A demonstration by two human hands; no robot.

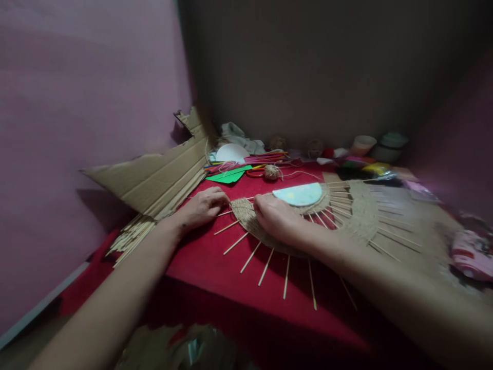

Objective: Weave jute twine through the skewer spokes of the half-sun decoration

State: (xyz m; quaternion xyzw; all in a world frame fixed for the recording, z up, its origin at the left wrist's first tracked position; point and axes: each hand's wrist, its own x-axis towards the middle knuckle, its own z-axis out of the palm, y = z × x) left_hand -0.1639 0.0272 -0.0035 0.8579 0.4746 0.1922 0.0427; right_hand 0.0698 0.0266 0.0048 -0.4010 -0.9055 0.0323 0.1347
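Observation:
A half-round piece of twine woven over wooden sticks (pixel 246 216) lies on the red cloth, its sticks fanning out toward me. At its inner edge sits a pale blue-green half disc (pixel 298 194). My left hand (pixel 206 206) is closed in a pinch at the left end of the woven band, beside the stick ends; what its fingertips hold is too small to tell. Over the band, my right hand (pixel 277 218) is closed around its upper part, and the palm and forearm hide some of the weave. On the right, an outer twine band (pixel 364 213) crosses the sticks.
Folded cardboard (pixel 162 177) leans at the left above a bundle of sticks (pixel 133 239). Behind the weaving are a twine ball (pixel 271 172), green sheet (pixel 229 174), coloured strands (pixel 246 161) and a cup (pixel 363 145). A pink tool (pixel 472 254) lies far right.

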